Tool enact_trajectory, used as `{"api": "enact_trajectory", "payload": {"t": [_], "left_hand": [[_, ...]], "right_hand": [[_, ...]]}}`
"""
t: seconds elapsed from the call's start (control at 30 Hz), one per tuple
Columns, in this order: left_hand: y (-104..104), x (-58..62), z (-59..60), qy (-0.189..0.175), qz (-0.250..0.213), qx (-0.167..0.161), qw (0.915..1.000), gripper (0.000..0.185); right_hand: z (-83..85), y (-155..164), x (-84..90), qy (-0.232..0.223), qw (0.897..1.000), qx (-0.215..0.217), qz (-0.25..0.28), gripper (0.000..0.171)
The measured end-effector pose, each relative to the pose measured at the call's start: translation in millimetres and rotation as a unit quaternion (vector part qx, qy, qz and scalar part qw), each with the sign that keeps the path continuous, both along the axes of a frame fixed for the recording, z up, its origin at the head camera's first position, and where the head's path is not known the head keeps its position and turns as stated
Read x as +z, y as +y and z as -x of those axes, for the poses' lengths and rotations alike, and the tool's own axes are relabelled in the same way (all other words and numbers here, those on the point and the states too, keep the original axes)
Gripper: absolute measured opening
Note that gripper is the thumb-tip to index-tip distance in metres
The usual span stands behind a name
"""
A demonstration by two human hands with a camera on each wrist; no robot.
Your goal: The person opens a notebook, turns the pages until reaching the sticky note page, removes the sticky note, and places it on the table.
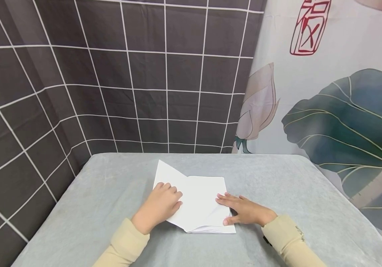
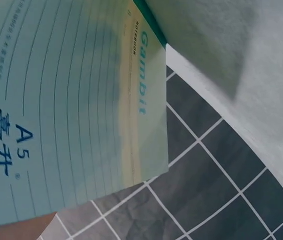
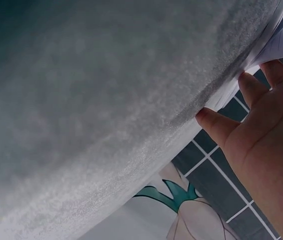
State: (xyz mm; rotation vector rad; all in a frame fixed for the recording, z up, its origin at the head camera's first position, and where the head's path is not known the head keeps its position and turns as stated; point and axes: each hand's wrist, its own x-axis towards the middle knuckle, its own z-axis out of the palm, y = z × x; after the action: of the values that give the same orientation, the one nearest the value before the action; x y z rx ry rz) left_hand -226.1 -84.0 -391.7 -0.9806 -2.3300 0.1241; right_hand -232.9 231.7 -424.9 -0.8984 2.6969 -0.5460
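An open notebook (image 1: 199,200) with white pages lies in the middle of the grey-covered table (image 1: 110,193). My left hand (image 1: 160,207) holds its left leaf, which is raised at a slant, with fingers curled over the white inner side. The left wrist view shows the outer side of that cover (image 2: 71,110): pale green, lined, printed "Gambit" and "A5". My right hand (image 1: 244,211) rests flat on the right page, fingers straight and thumb at the near edge. In the right wrist view the right hand (image 3: 266,135) touches the page edges (image 3: 281,42) by the grey cloth (image 3: 106,100).
A dark curtain with a white grid (image 1: 110,74) hangs behind and to the left of the table. A pale cloth printed with a lotus bud and leaf (image 1: 337,92) hangs at the right. Grey cloth (image 2: 251,65) covers the whole tabletop around the notebook.
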Motion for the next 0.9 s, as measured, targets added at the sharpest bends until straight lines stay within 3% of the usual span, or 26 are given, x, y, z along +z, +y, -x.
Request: {"api": "enact_trajectory", "payload": {"t": [0.13, 0.43, 0.67, 0.9], "left_hand": [[6, -0.1, -4.8, -0.005, 0.013, -0.005, 0.9999, 0.017], [30, -13.2, -12.3, -0.031, 0.033, -0.039, 0.9982, 0.026], [46, -17.7, -19.5, -0.046, 0.079, -0.033, 0.9952, 0.037], [54, -19.8, -21.9, -0.055, 0.103, -0.029, 0.9927, 0.029]], "right_hand": [[0.0, 0, -0.1, 0.001, 1.0, -0.001, 0.0, 0.083], [1.0, -1, -1.7, -0.004, 1.0, -0.009, -0.005, 0.086], [0.7, -1, -0.4, -0.001, 1.0, -0.008, -0.008, 0.085], [0.0, -1, -0.8, 0.001, 1.0, -0.009, -0.008, 0.084]]}}
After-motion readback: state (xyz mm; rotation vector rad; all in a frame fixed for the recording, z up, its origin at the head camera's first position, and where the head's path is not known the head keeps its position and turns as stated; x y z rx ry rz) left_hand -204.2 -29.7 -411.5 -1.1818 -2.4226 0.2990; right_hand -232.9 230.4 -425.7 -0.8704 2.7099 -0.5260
